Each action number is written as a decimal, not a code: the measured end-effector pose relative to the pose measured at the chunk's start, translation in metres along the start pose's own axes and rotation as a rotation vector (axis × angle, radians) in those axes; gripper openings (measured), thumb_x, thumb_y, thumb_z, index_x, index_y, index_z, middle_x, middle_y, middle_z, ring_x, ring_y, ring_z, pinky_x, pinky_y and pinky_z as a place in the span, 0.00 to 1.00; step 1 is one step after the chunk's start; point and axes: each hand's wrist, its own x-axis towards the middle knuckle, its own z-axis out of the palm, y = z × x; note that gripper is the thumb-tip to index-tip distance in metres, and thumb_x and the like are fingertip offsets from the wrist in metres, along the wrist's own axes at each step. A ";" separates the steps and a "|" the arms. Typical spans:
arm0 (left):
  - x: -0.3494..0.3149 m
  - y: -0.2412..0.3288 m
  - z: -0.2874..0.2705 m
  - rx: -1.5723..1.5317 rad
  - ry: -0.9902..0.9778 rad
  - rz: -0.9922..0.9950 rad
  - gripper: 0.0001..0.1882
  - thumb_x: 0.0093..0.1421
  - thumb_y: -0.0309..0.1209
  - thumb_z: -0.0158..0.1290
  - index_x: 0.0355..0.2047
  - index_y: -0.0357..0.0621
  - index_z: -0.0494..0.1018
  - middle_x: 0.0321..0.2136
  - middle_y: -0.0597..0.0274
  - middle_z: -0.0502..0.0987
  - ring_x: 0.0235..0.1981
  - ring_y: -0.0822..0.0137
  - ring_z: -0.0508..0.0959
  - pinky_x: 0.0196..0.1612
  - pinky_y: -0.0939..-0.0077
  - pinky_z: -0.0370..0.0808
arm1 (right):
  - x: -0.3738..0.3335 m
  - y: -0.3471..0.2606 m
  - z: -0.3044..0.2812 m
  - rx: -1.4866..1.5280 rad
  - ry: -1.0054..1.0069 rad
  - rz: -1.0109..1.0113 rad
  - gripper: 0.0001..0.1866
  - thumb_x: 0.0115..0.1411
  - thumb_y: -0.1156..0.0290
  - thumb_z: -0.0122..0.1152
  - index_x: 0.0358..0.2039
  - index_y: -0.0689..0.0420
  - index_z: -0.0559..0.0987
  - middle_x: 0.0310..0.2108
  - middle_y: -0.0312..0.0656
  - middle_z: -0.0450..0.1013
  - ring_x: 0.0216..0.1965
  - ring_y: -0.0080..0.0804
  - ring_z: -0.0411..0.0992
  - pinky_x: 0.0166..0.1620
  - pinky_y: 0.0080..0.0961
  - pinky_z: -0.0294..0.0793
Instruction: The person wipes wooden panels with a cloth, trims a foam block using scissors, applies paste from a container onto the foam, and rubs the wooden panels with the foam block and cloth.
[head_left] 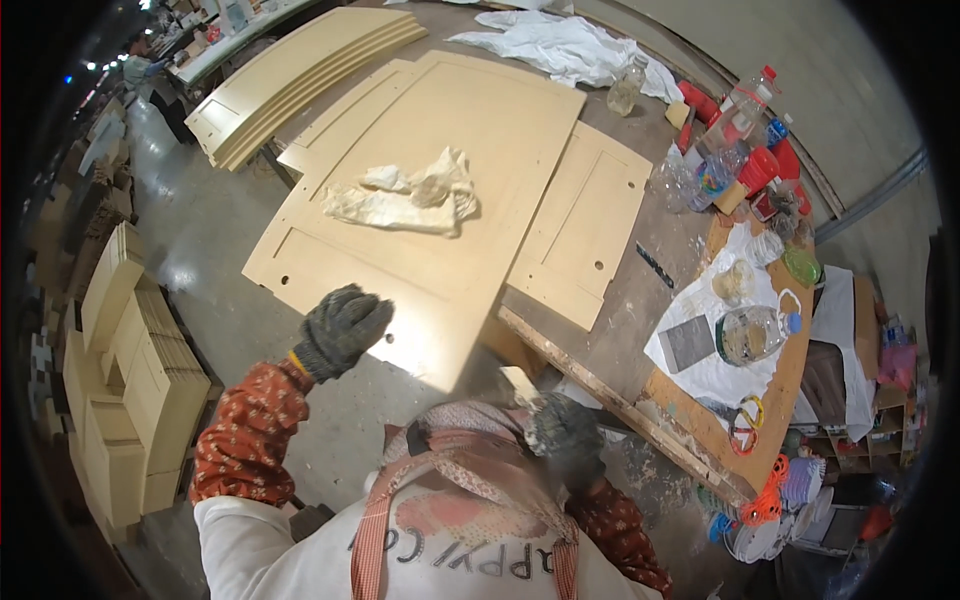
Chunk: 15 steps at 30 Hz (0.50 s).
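Observation:
A large cream-painted panel (440, 150) lies on top of other panels, its near corner reaching past the table's edge. On it rests a crumpled cream cloth (410, 195) with a rounded lump on top. My left hand (347, 325), in a dark grey knit glove, is at the panel's near left edge beside a small hole; its fingers look loosely bent with nothing in them. Whether it touches the panel I cannot tell. Close to my apron, my gloved right hand (568, 435) grips a small pale flat block (520, 385), whose lower end the fingers hide.
Stacked curved panels (300, 85) stand at the far left; more panel parts (140, 390) are on the floor at left. The table's right side holds bottles (715, 175), a plastic jug (750, 333), a grey flat sheet (688, 343) and a dark drill bit (655, 265).

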 end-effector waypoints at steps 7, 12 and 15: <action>0.008 -0.010 -0.076 -0.084 -0.370 -0.203 0.34 0.41 0.33 0.62 0.51 0.42 0.68 0.45 0.46 0.71 0.45 0.47 0.72 0.47 0.59 0.70 | -0.003 0.022 -0.027 0.550 0.253 0.193 0.10 0.58 0.76 0.53 0.40 0.61 0.77 0.32 0.47 0.73 0.35 0.42 0.71 0.40 0.35 0.70; 0.105 0.048 -0.040 -0.069 -0.593 -0.492 0.47 0.40 0.47 0.64 0.57 0.40 0.58 0.56 0.41 0.60 0.57 0.42 0.62 0.59 0.48 0.56 | 0.012 0.043 -0.043 0.377 0.252 -0.140 0.10 0.56 0.73 0.55 0.38 0.61 0.76 0.31 0.45 0.74 0.33 0.38 0.72 0.38 0.33 0.72; 0.123 0.060 0.028 0.274 -0.587 -0.636 0.40 0.49 0.38 0.55 0.59 0.35 0.53 0.56 0.33 0.58 0.58 0.38 0.59 0.60 0.43 0.52 | 0.015 0.051 -0.030 0.054 0.273 -0.256 0.12 0.52 0.70 0.60 0.36 0.61 0.75 0.35 0.45 0.74 0.35 0.41 0.73 0.39 0.34 0.72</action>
